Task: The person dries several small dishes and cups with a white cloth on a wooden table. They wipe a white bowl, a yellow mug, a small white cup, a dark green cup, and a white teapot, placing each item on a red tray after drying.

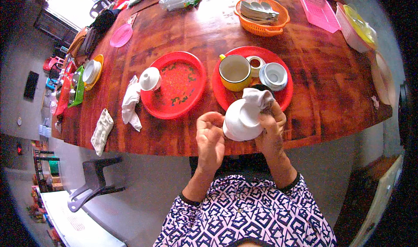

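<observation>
Just above the near edge of the table, a white bowl (242, 120) is tilted between my hands, its rounded outside facing up. My left hand (210, 136) is closed on the bowl's left rim with thumb and fingers. In my right hand (272, 124) a greyish-white cloth (257, 98) is bunched against the bowl's far right side; those fingers are partly hidden. Beyond them, a red round tray (285, 102) carries a yellow enamel mug (235, 73), a small white cup (255, 65) and stacked white dishes (274, 76).
Left of centre, a second red tray (176, 86) has a white footed piece (150, 79) at its edge. Two cloths (131, 103) lie beside it. Farther off stand an orange basket of spoons (262, 16) and a pink basket (318, 10). A dark plastic stool (93, 181) is at left.
</observation>
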